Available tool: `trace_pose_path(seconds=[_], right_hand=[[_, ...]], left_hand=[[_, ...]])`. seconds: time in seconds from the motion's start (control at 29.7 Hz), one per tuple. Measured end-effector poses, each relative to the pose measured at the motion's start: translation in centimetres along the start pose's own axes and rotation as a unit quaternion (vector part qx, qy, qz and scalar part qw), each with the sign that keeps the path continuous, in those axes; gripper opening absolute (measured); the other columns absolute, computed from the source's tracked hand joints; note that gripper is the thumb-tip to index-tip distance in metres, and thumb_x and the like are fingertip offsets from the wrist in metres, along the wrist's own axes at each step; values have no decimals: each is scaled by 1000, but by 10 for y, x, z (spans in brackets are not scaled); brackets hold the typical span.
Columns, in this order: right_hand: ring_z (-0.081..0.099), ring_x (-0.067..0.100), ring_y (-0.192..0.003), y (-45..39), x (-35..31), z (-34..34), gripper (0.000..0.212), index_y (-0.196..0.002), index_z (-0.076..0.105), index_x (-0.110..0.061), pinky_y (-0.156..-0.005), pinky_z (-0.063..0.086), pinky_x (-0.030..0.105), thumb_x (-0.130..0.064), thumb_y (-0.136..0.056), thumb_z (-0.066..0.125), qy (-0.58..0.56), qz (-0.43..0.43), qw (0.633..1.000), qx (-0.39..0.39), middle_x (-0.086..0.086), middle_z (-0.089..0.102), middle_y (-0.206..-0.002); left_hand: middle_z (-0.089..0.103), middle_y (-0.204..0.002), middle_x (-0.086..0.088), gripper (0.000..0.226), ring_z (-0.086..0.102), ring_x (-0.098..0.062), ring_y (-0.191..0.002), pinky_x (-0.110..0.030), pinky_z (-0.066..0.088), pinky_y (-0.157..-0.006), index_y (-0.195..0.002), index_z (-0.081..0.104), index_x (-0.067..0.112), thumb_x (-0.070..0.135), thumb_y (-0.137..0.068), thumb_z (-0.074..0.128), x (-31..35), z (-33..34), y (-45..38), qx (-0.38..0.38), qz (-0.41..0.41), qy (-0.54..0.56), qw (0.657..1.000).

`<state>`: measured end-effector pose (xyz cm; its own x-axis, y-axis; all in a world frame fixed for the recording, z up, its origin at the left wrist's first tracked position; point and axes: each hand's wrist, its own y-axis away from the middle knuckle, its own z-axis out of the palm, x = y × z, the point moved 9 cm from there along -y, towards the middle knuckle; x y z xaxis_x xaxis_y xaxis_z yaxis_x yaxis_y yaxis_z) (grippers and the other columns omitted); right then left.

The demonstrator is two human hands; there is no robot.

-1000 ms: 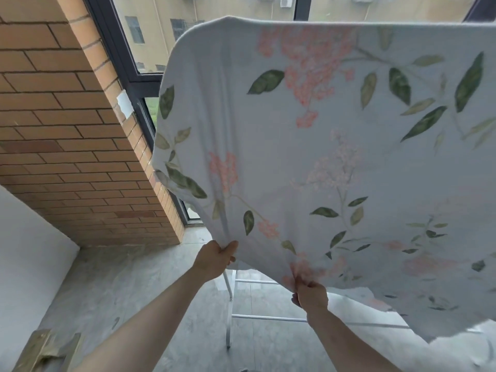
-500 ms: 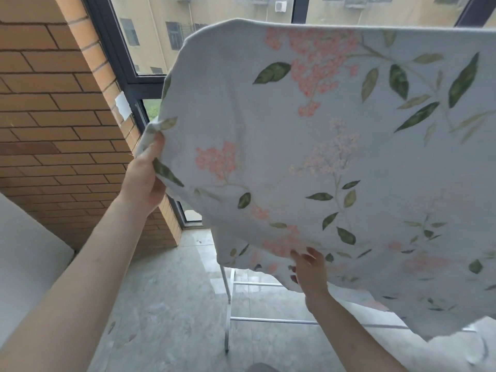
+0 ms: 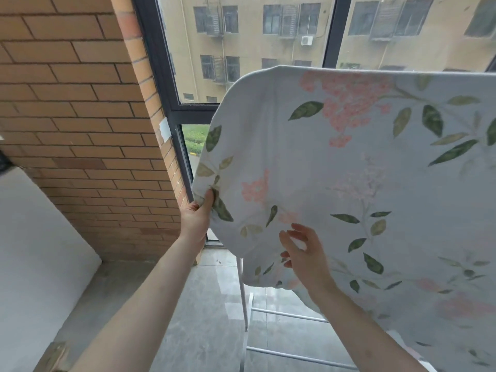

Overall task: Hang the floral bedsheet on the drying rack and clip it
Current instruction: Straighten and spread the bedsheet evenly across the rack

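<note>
Right hand (image 3: 306,257) released floral bedsheet (image 3: 349,183) | left hand (image 3: 197,217) grips edge

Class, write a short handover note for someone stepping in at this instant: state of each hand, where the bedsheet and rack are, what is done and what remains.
Left hand: shut on the floral bedsheet, pinching its left side edge.
Right hand: open, fingers spread, at the sheet's front face near the lower hem; contact unclear.
Sheet: draped over the top of the drying rack in front of the window; only the rack's white leg and lower bars show beneath it.
Done: sheet is hung over the rack.
Left: smooth the left edge and hem, then clip it. No clips are in view on the sheet or in either hand.
</note>
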<state>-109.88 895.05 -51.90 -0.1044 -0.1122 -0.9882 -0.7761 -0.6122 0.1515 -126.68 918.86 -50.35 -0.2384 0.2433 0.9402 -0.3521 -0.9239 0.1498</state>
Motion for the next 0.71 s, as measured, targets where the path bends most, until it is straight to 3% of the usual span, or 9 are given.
trace_pose_path(seconds=[0.07,0.17,0.24,0.34,0.44,0.51,0.57,0.64,0.71], right_hand=[[71,12,-75,3,-29,0,43,-130,53,-31,-64,58,24,-37,-93,73,36,-53,998,-9,-12,62,-128],[66,11,-82,15,-84,-2,43,-128,52,-37,-76,59,34,-39,-91,75,94,-161,982,-10,-21,59,-126],[64,7,-88,25,-130,-2,42,-129,52,-34,-74,54,24,-33,-93,74,127,-244,961,-12,-20,55,-129],[62,6,-99,47,-220,-13,41,-130,55,-26,-81,52,20,-28,-94,74,189,-408,893,35,-10,57,-129],[58,13,-112,53,-291,-16,41,-131,60,-22,-99,47,33,-30,-93,71,254,-521,810,90,-5,60,-127],[52,18,-123,43,-323,-6,44,-134,61,-27,-106,40,38,-38,-93,67,332,-532,773,99,-6,59,-133],[47,20,-130,26,-342,7,47,-139,58,-31,-110,34,41,-47,-95,62,427,-505,743,98,-8,55,-140],[53,22,-128,8,-351,14,47,-142,56,-31,-111,36,45,-50,-99,57,482,-460,741,83,-5,58,-141],[65,25,-113,-9,-356,13,40,-132,66,-29,-98,49,42,-50,-101,53,502,-413,758,59,-1,70,-123]], left_hand=[[79,-108,-5,21,75,-22,-102,-29,62,-81,-103,75,10,29,-95,74,-6,-6,-1,-1,-2,-9,1000],[79,-111,-7,30,75,-26,-105,-38,62,-90,-111,74,7,31,-93,75,-11,-9,1,-5,-12,-36,999],[79,-108,-7,29,75,-28,-105,-35,63,-86,-111,73,6,29,-93,74,-13,-11,3,-21,-25,-38,999],[78,-110,-10,36,71,-37,-112,-41,61,-87,-115,73,8,33,-90,79,0,-4,5,-61,-30,-47,997],[75,-120,-7,25,67,-35,-117,-46,51,-97,-117,75,28,35,-97,61,28,17,8,-134,-10,-41,990],[72,-130,-5,31,68,-30,-118,-45,50,-98,-128,69,34,41,-103,52,44,30,7,-173,3,-28,985],[70,-131,-13,36,66,-37,-121,-50,53,-100,-130,68,23,39,-99,62,51,28,1,-156,2,-26,987],[72,-126,-19,27,70,-39,-113,-48,56,-95,-122,71,14,27,-99,65,53,17,-5,-110,-10,-30,993],[73,-123,-18,22,74,-31,-101,-44,58,-91,-120,72,14,21,-102,61,54,12,-6,-96,-10,-24,995]])
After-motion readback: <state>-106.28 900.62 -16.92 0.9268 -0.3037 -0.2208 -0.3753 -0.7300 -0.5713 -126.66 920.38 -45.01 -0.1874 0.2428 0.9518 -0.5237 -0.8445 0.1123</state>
